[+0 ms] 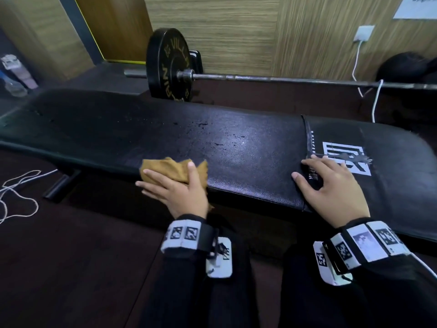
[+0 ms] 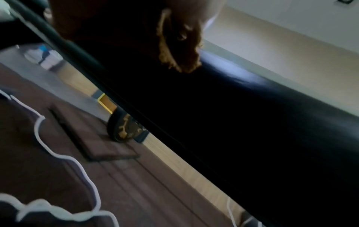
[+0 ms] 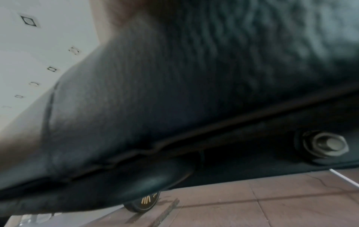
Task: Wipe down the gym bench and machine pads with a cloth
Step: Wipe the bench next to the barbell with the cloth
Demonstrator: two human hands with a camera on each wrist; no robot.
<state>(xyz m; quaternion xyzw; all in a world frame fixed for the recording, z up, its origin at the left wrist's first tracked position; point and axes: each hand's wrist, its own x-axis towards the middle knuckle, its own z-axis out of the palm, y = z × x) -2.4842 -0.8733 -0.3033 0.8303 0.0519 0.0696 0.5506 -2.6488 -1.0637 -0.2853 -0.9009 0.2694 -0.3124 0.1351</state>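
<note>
A long black padded gym bench (image 1: 236, 147) runs across the head view, with wet droplets on its middle. My left hand (image 1: 175, 188) presses a mustard-brown cloth (image 1: 170, 170) against the bench's near edge, thumb and fingers spread over it. In the left wrist view the cloth (image 2: 180, 50) hangs over the dark bench side (image 2: 233, 122). My right hand (image 1: 331, 188) rests flat on the bench beside the white logo (image 1: 345, 159), fingers spread and holding nothing. The right wrist view shows only the bench's underside (image 3: 174, 92) and a bolt (image 3: 328, 145).
A barbell (image 1: 283, 79) with a black weight plate (image 1: 169, 65) lies on the floor behind the bench. White cables (image 1: 16, 188) trail on the dark floor at left, and another cable (image 1: 376, 100) hangs from a wall socket (image 1: 364, 33) at right. Wood-panel walls stand behind.
</note>
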